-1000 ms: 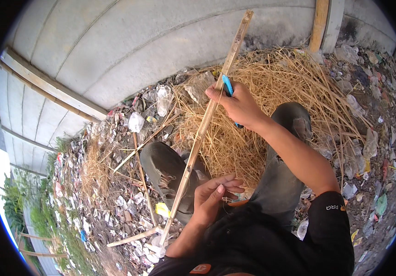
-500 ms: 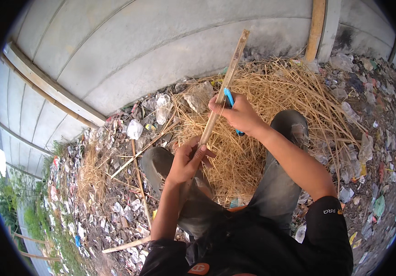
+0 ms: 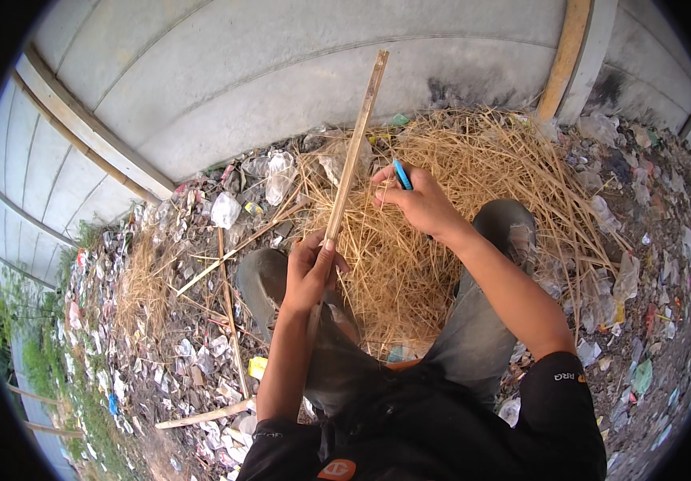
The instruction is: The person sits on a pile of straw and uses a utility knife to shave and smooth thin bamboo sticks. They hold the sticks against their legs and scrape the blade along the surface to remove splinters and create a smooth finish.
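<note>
A long split bamboo strip (image 3: 353, 152) rises at a steep slant toward the wall, its lower end passing down between my left forearm and thigh. My left hand (image 3: 311, 268) is closed around its lower part, with the thumb along its face. To the right, my right hand (image 3: 421, 200) grips a slim blue utility knife (image 3: 402, 174). Only the knife's upper end shows well; the palm hides most of it, and the blade cannot be made out. Knife and right fingers are apart from the strip. Beneath both hands lies a heap of straw-coloured bamboo shavings (image 3: 405, 280) between my legs.
A grey concrete panel wall (image 3: 281, 80) stands ahead, with a wooden post (image 3: 566, 60) against it. Litter and plastic scraps (image 3: 225, 210) cover the ground on both sides. Loose bamboo sticks (image 3: 229, 305) lie left of my knee, and a pale piece (image 3: 205, 415) lies nearer.
My right hand and the knife have come away from the bamboo strip. The strip's upper end has swung left and stands more upright, and my left hand has shifted slightly left.
</note>
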A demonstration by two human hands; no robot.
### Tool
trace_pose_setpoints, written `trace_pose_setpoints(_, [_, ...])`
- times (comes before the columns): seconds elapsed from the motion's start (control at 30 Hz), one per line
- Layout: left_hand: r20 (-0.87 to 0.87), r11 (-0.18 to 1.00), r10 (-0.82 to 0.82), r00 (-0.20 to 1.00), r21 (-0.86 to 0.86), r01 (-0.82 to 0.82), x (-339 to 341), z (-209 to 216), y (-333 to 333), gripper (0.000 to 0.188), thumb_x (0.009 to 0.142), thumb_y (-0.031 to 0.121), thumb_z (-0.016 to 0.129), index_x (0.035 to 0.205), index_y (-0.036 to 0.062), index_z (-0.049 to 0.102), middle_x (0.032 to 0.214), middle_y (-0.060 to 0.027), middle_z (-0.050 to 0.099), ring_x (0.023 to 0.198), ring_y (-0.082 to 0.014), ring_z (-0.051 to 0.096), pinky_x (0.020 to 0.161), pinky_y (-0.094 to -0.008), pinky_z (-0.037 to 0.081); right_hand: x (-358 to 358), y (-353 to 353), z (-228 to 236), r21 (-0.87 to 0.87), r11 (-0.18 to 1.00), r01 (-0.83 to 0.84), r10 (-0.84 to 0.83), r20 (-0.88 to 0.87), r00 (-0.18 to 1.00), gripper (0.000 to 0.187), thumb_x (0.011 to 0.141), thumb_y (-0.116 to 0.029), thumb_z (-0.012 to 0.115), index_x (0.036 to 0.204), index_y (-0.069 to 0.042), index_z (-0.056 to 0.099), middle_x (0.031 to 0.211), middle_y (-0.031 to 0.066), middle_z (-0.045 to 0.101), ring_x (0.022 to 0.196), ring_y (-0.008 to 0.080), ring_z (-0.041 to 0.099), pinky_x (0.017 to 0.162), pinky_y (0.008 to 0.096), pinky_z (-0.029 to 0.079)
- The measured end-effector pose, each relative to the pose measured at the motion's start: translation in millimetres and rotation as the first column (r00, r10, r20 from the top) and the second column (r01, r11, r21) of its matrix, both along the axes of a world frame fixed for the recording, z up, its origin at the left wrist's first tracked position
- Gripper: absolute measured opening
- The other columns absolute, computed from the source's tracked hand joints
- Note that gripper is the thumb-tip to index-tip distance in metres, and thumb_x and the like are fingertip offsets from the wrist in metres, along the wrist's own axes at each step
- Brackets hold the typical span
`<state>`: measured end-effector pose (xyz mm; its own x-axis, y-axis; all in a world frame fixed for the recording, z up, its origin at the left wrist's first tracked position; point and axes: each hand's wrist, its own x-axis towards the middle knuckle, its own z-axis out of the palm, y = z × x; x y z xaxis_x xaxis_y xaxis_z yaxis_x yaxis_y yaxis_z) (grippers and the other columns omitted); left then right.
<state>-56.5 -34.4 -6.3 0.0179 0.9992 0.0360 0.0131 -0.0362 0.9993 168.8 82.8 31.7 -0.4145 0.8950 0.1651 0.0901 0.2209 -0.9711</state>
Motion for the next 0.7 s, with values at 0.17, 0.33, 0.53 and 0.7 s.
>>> trace_pose_setpoints(0.17, [0.03,1.0,-0.004,1.0,0.01,0.003,-1.0,-4.3,2.2,0.035,0.107,0.021,0.051,0.134,-0.0013,0.054,0.071,-0.0059,0.067,0.045,-0.0043,0.046,0.043,-0.019,0.035,3.9,-1.2,-7.9,-0.14,0.99,0.005,-0.011,-0.04,0.999,0.03,0.092,-0.017,0.056,0.117,-0.009,0.041,0.072,0.0012,0.051,0.057,0.0076,0.041,0.051,0.0255,0.034])
trace_pose_setpoints(0.33, [0.03,1.0,0.022,0.999,0.014,-0.023,-3.6,-5.0,2.1,0.035,0.107,0.021,0.052,0.134,-0.0007,0.054,0.071,-0.0068,0.068,0.044,-0.005,0.046,0.042,-0.0195,0.035,15.4,-1.0,-6.8,-0.117,0.983,-0.138,0.167,0.285,0.944,0.038,0.095,-0.014,0.052,0.131,-0.005,0.048,0.079,0.0065,0.062,0.061,0.0133,0.054,0.058,0.0314,0.045])
trace_pose_setpoints(0.53, [0.049,0.998,0.064,0.997,0.016,-0.065,2.1,-2.5,0.6,0.032,0.104,0.023,0.058,0.125,-0.0014,0.059,0.064,-0.0004,0.058,0.043,-0.0043,0.044,0.041,-0.0209,0.033,28.5,-7.8,-1.4,-0.008,0.969,-0.248,0.186,0.682,0.707,0.036,0.095,-0.019,0.055,0.128,-0.003,0.058,0.086,0.0131,0.069,0.071,0.0245,0.065,0.068,0.0411,0.05])
trace_pose_setpoints(0.7, [-0.006,0.999,0.033,0.999,-0.013,-0.033,13.1,-2.4,1.7,0.032,0.1,0.025,0.066,0.118,-0.0012,0.063,0.061,0.0044,0.051,0.045,-0.003,0.041,0.042,-0.022,0.03,18.2,-16.6,1.7,0.023,0.942,-0.334,0.262,0.571,0.778,0.029,0.093,-0.023,0.06,0.114,-0.003,0.065,0.083,0.0137,0.068,0.075,0.0247,0.065,0.071,0.0402,0.05])
